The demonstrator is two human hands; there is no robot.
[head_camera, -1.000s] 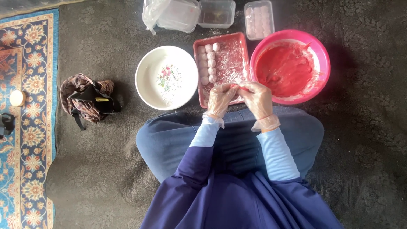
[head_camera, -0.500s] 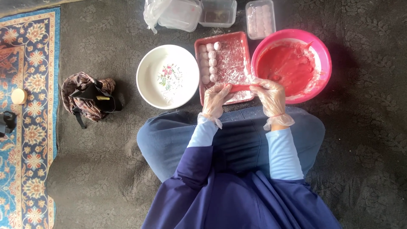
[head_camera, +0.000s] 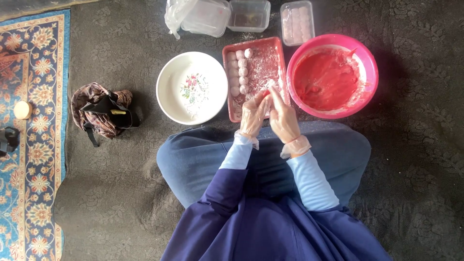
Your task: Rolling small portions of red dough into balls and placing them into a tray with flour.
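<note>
Shaping a small red-and-white lump of dough (head_camera: 267, 92) between both gloved hands, over the near end of the red rectangular tray (head_camera: 278, 48). Left hand (head_camera: 252, 115) cupped narrow under the lump, fingertips pinched against it; right hand (head_camera: 283, 118) closed over it from the other side, fingers pressed to the same piece, so held by both at once. Judging by the tray: partly through the batch, with a double row of floured pale-pink balls (head_camera: 239, 72) lined up along the left edge, roughly ten, and the rest of the floured bottom bare, room for many more. Plenty of red paste (head_camera: 325, 77) left in the pink round bowl (head_camera: 369, 63), just right of the tray and touching its edge, smeared up the walls. White plate (head_camera: 166, 87) with a flower print just left of the tray, dusted with flour, nothing lying on it. Beyond the tray on the dark carpet (head_camera: 121, 48): clear plastic box (head_camera: 297, 21) already filled with pale balls; second clear box (head_camera: 249, 14) with only a dark bottom showing, contents too unclear to tell; third clear box (head_camera: 205, 17) with a crumpled plastic bag hanging at its side. Well off to the left, a brown cloth bundle with a black strap (head_camera: 101, 113).
</note>
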